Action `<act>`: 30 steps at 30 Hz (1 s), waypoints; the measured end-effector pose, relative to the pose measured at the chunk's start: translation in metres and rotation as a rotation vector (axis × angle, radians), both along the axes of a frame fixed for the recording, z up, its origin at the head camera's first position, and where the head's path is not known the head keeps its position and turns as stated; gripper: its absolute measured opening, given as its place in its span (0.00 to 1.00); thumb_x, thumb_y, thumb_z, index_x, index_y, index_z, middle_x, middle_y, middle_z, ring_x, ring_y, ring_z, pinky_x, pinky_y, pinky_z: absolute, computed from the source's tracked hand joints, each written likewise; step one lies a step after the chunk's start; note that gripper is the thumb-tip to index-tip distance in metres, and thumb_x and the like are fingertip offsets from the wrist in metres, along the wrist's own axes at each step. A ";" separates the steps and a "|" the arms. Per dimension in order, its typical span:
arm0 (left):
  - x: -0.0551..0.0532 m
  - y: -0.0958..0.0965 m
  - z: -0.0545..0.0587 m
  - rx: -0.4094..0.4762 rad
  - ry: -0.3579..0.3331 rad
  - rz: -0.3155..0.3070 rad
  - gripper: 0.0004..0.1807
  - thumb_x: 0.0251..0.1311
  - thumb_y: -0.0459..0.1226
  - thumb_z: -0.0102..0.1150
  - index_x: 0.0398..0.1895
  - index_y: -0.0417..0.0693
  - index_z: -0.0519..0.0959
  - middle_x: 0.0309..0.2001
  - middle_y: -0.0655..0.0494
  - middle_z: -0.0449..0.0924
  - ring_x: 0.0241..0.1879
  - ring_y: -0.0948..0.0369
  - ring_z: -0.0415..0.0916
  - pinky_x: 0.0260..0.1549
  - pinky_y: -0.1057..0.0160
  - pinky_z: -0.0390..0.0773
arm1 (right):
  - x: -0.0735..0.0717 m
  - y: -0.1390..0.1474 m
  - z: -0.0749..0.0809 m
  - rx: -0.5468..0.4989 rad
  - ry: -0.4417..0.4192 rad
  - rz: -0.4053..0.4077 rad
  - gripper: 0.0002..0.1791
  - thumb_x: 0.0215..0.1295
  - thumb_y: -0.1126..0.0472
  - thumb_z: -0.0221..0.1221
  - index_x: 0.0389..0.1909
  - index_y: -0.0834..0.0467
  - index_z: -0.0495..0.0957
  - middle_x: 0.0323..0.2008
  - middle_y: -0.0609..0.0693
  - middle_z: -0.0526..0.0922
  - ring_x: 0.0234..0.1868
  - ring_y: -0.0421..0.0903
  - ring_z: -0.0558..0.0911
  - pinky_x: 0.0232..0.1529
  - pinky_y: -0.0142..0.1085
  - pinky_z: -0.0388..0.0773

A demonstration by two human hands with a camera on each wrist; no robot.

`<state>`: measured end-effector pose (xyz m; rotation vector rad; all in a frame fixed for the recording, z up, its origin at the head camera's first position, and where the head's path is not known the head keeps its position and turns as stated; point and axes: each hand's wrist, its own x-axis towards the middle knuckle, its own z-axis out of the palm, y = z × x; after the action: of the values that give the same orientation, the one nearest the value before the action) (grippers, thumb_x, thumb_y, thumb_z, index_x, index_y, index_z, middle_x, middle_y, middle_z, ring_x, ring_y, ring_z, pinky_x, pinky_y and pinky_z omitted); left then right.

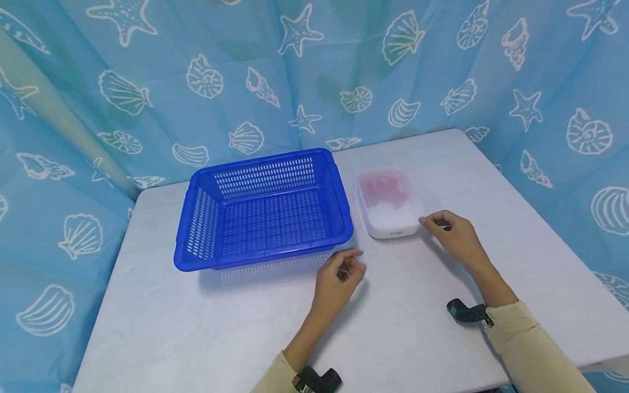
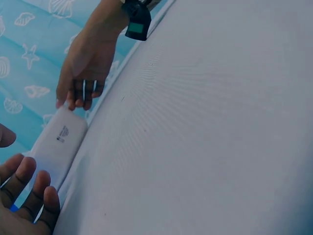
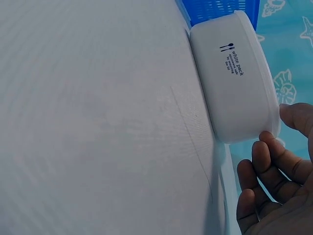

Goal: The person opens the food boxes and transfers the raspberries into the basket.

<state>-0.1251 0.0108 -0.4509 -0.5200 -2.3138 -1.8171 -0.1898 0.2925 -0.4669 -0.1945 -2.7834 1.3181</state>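
A white food container [image 3: 230,73] with small dark print on its side stands on the table, right of a blue basket [image 1: 265,252]. Its translucent lid [image 1: 390,215] lies on top, and something pink shows through the far part. At the near right corner, my right hand [image 1: 454,234] pinches the lid's edge with thumb and index finger; the other fingers are loosely bent below the rim. My left hand [image 1: 336,284] hovers by the basket's near right corner, its fingers loosely curved with nothing in them.
A white cloth [image 1: 206,333] covers the table. The perforated basket sits at the back left, its slotted floor visible. Behind and at both sides hangs a blue curtain [image 1: 314,76] printed with shells and starfish. Each wrist wears a small black camera [image 1: 467,312].
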 end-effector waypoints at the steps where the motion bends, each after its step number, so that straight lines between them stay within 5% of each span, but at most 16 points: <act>1: -0.001 0.001 0.000 0.004 -0.002 0.002 0.12 0.56 0.30 0.59 0.45 0.41 0.78 0.32 0.50 0.76 0.33 0.58 0.75 0.27 0.63 0.75 | 0.000 0.000 0.000 0.003 0.001 0.001 0.32 0.56 0.32 0.51 0.43 0.59 0.74 0.46 0.57 0.75 0.51 0.57 0.71 0.46 0.51 0.67; 24: -0.026 0.022 -0.010 0.044 0.051 0.047 0.13 0.54 0.30 0.59 0.45 0.43 0.77 0.30 0.46 0.77 0.29 0.54 0.75 0.28 0.60 0.77 | 0.000 -0.001 -0.009 0.021 0.067 -0.013 0.30 0.58 0.34 0.52 0.41 0.58 0.75 0.41 0.56 0.77 0.44 0.53 0.73 0.40 0.45 0.69; 30: -0.043 0.032 -0.036 0.050 0.045 0.056 0.19 0.56 0.36 0.60 0.52 0.44 0.73 0.33 0.53 0.75 0.29 0.63 0.74 0.27 0.66 0.76 | 0.000 -0.001 -0.010 0.013 0.069 -0.029 0.30 0.57 0.34 0.52 0.42 0.58 0.75 0.43 0.55 0.77 0.43 0.51 0.73 0.42 0.44 0.68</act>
<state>-0.1686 0.0430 -0.4874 -0.4782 -2.2247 -1.8141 -0.1898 0.2914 -0.4770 -0.1842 -2.7210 1.2754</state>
